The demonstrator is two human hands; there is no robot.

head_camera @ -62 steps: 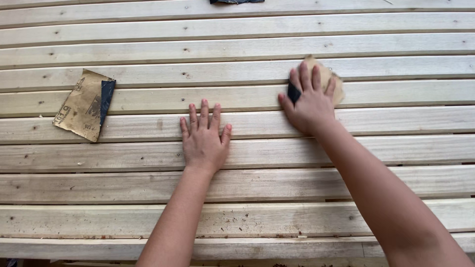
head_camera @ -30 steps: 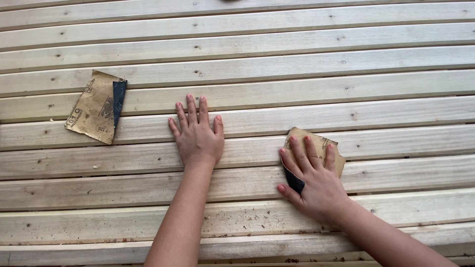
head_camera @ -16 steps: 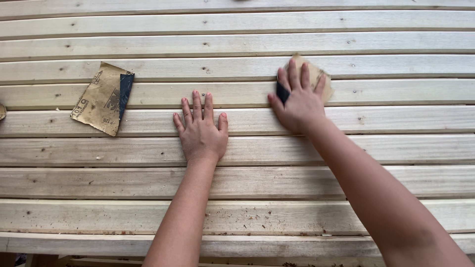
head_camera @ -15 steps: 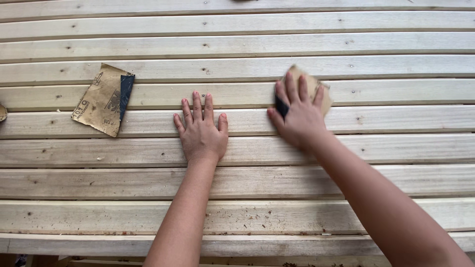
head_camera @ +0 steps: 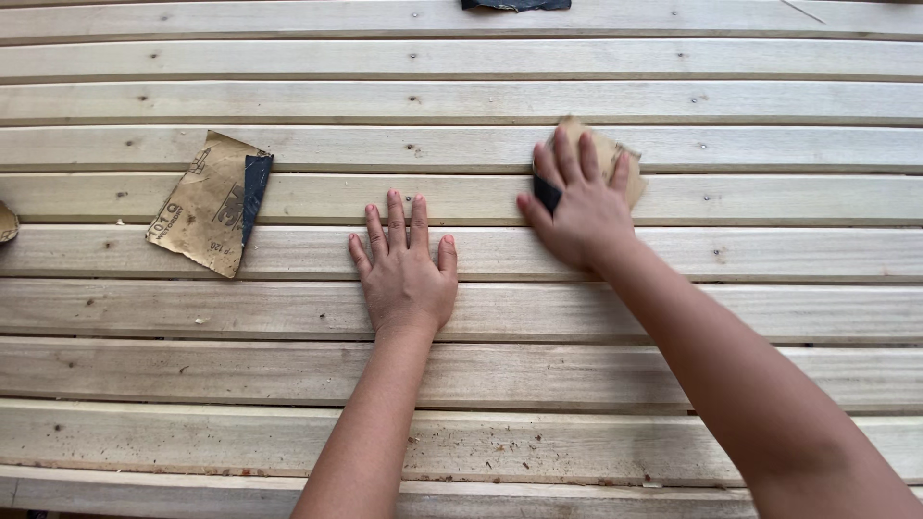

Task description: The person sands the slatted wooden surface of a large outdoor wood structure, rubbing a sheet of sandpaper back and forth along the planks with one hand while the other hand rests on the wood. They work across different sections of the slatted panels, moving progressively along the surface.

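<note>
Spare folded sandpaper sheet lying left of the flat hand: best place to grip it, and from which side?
Probably the dark folded-over flap along the right edge of the spare sandpaper sheet, approached from the right, where the left hand lies flat on the wooden slats. The sheet lies flat; that doubled edge seems likeliest to give fingers purchase to pinch and lift.

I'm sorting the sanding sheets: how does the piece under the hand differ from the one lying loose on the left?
The sandpaper under the right hand is pressed flat on the slats, mostly covered; the loose sandpaper lies untouched, fully visible. The loose one shows more of its folded-over dark edge. Both have tan backing and a dark face.
</note>
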